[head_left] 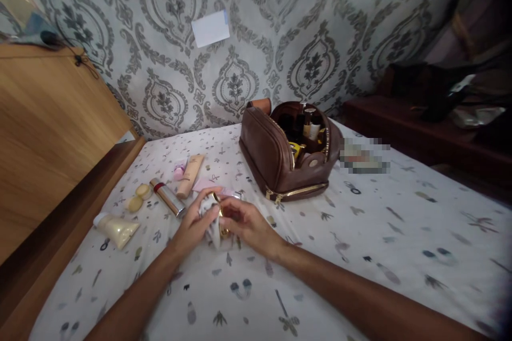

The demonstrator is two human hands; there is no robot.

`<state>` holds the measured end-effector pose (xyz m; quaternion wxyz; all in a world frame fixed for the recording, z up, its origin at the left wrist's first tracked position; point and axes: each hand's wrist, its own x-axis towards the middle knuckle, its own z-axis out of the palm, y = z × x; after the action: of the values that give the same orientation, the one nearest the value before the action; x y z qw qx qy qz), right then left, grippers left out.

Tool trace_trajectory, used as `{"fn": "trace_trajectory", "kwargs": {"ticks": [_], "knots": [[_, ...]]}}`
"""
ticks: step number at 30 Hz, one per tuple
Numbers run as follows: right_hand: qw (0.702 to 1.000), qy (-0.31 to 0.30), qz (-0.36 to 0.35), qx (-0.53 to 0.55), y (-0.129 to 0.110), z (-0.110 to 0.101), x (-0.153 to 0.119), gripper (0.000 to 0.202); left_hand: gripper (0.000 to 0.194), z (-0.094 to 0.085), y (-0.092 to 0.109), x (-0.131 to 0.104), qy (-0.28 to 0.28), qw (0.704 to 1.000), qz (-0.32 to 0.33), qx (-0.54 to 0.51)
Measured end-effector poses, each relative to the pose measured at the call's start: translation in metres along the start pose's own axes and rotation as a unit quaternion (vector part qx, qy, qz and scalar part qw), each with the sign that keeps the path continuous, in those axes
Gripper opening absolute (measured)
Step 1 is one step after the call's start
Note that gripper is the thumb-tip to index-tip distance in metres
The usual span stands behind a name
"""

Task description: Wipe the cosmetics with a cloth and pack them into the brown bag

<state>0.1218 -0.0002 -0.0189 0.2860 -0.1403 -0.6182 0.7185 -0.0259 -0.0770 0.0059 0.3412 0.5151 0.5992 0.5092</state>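
Low in the middle, my left hand (pixel 197 222) is closed on a white item with gold-coloured parts (pixel 216 232); its exact kind is unclear. From the right, my right hand (pixel 247 224) has its fingers closed on the gold part of the same item. Beyond my hands lie a peach tube (pixel 190 175), a small pink-purple item (pixel 179 169) and a pale pink packet (pixel 206 183). A silver tube with a red band (pixel 167 197) is left of my left hand. An unzipped brown leather bag (pixel 266 146) holds bottles and a yellow item (pixel 295 149).
Two small yellowish round items (pixel 138 197) and a cream-coloured tube (pixel 117 230) lie at the left on the patterned white sheet (pixel 336 277). A wooden panel (pixel 48 133) borders the left side. Dark red furniture (pixel 394 130) stands at the right, and a patterned wall behind.
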Motion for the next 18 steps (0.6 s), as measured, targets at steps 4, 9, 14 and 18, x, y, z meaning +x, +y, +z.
{"fn": "trace_trajectory", "kwargs": {"ticks": [4, 9, 14, 18], "knots": [[1.0, 0.011, 0.004, 0.0, 0.0, 0.005, -0.003, 0.028, 0.037, 0.005, 0.0, -0.003, 0.005, 1.0, -0.007, -0.014], [0.994, 0.087, -0.061, -0.035, -0.01, 0.002, -0.004, 0.023, 0.051, 0.013, -0.006, -0.005, 0.061, 0.989, -0.057, -0.121], [0.98, 0.155, -0.105, -0.067, -0.015, 0.001, -0.005, 0.015, 0.047, 0.022, -0.015, -0.01, 0.121, 0.986, -0.09, -0.071], [0.981, 0.159, -0.071, -0.087, -0.015, 0.005, -0.006, 0.015, 0.047, 0.019, -0.025, -0.016, 0.168, 0.981, -0.093, -0.012]]}}
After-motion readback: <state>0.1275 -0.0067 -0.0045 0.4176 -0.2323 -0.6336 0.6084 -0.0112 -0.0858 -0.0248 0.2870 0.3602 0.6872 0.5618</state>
